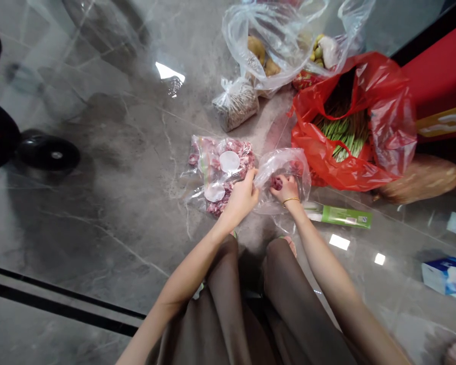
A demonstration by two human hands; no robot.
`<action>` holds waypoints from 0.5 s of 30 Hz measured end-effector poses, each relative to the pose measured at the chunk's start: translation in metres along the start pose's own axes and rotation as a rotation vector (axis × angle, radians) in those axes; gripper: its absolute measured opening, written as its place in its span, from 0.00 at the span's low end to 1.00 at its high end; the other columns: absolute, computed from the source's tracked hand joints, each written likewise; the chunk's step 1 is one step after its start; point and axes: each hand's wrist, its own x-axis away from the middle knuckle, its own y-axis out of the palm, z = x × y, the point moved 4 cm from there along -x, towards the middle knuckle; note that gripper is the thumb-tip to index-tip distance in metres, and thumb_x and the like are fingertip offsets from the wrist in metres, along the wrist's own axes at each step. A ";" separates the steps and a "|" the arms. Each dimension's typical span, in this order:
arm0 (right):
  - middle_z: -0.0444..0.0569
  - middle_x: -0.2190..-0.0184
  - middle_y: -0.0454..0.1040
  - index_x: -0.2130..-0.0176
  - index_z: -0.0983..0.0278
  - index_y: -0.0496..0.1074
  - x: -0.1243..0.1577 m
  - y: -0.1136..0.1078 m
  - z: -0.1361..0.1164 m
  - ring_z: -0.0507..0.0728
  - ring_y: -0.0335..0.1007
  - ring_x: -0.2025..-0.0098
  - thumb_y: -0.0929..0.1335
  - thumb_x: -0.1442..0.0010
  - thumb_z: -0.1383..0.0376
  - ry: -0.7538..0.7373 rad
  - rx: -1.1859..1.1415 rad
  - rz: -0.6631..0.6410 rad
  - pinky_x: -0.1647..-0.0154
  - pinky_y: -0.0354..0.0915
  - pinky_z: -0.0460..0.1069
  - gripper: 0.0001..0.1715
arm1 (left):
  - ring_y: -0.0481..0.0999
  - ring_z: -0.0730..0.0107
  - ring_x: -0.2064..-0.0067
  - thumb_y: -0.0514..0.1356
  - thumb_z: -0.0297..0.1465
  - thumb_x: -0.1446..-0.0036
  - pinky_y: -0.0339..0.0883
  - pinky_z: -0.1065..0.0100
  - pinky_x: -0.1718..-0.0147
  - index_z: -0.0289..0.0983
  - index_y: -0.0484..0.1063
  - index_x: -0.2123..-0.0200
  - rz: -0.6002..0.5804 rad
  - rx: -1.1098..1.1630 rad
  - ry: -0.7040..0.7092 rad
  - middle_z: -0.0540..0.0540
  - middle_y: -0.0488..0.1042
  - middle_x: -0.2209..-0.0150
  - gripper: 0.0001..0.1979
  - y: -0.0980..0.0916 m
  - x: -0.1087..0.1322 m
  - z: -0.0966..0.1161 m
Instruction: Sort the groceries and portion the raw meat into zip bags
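Observation:
My left hand [243, 195] pinches the left edge of a clear plastic bag [268, 165], thumb and fingers closed. Inside the bag's opening, my right hand [288, 190] has its fingers curled on a piece of dark red raw meat [276, 183]; a thin bracelet circles the wrist. More red meat shows through the plastic behind that hand. Left of the bag lie two flat zip bags of cut meat, one farther away [245, 150] and one nearer [215, 208], each with a round white label. My left hand partly covers the nearer one.
A red plastic bag [395, 111] of long green vegetables stands to the right. Behind are clear bags with potatoes [256, 49] and a tied bag of thin brownish pieces [235, 104]. A green-and-clear packet [345, 216] lies at right; a black wheeled base [47, 152] stands left.

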 end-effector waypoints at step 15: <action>0.48 0.69 0.68 0.69 0.61 0.72 -0.004 -0.003 0.005 0.57 0.65 0.67 0.69 0.55 0.65 -0.029 0.046 -0.006 0.63 0.63 0.50 0.08 | 0.70 0.69 0.74 0.53 0.22 0.49 0.63 0.72 0.67 0.36 0.62 0.44 0.035 0.021 -0.054 0.52 0.71 0.76 0.26 -0.012 0.001 -0.008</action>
